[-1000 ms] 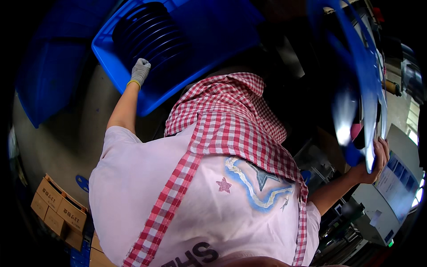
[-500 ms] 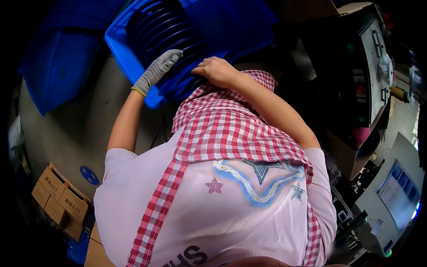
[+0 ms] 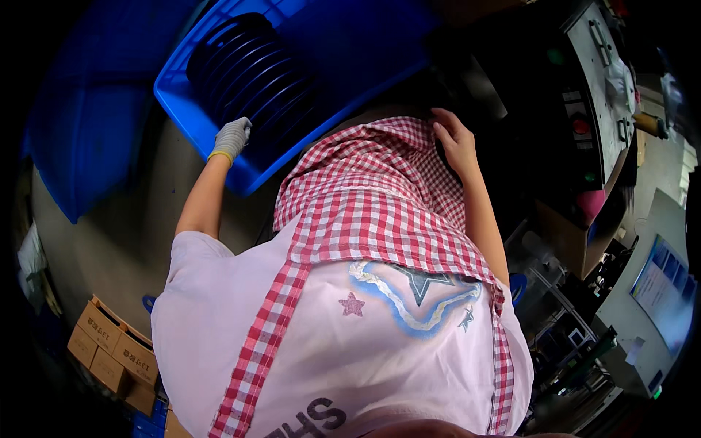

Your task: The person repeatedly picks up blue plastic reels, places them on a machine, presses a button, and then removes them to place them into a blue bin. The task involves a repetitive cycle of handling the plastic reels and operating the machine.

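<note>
My left hand [image 3: 234, 139], in a grey knitted glove with a yellow cuff, is closed in a fist at the near left side of a blue plastic crate [image 3: 175, 109]. Beside its knuckles stands a row of dark round discs or reels [image 3: 252, 73], packed edge to edge inside the crate. What the gloved fingers hold, if anything, is hidden. My bare right hand [image 3: 456, 142] is away from the crate, at the right side of my red-and-white checked apron [image 3: 372, 212]. Its fingers are apart, slightly bent, with nothing visible in them.
Another large blue bin [image 3: 80, 139] stands at the left. To the right is a dark machine with a red button [image 3: 580, 126] and a light panel with handles [image 3: 600, 44]. Cardboard boxes [image 3: 109, 350] sit at lower left. A screen [image 3: 664, 285] is at far right.
My right hand has left the crate's near edge and swung right. My left hand has moved down and left, its fingers now curled. Blue pieces seen between the hands earlier no longer show there.
</note>
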A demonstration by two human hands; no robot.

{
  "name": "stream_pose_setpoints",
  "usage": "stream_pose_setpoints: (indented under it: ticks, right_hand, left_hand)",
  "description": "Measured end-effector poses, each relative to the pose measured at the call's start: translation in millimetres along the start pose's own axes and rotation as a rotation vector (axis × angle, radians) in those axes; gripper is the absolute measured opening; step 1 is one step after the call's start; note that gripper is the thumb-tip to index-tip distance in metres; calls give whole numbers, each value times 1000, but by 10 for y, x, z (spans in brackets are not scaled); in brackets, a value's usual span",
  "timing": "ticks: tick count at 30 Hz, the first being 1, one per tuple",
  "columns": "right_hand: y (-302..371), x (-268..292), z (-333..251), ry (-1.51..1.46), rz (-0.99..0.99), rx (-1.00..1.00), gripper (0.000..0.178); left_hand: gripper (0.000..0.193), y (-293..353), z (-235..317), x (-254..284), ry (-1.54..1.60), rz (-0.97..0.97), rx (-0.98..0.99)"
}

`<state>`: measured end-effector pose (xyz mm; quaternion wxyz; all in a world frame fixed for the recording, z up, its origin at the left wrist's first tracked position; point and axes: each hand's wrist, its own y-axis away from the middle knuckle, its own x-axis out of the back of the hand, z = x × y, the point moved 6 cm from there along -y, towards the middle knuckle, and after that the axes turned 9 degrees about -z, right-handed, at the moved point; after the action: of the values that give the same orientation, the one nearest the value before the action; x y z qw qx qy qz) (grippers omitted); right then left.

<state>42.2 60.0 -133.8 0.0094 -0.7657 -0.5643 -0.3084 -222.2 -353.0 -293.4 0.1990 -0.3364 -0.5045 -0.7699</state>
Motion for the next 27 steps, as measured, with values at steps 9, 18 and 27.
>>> stream_pose_setpoints:
  ticks: [9,18,27]
  right_hand:
    - [895,725,261,-337,303,-96,28]
    - [2440,2150,-479,-328,778,8,22]
    - [3990,4530,432,9,1246,-77,25]
  left_hand:
    - [20,1031,3573,2636,278,386,-1045]
    - [73,139,5927,4011,-710,441,-821]
    - [38,-330,5961,4530,-969,677,-840]
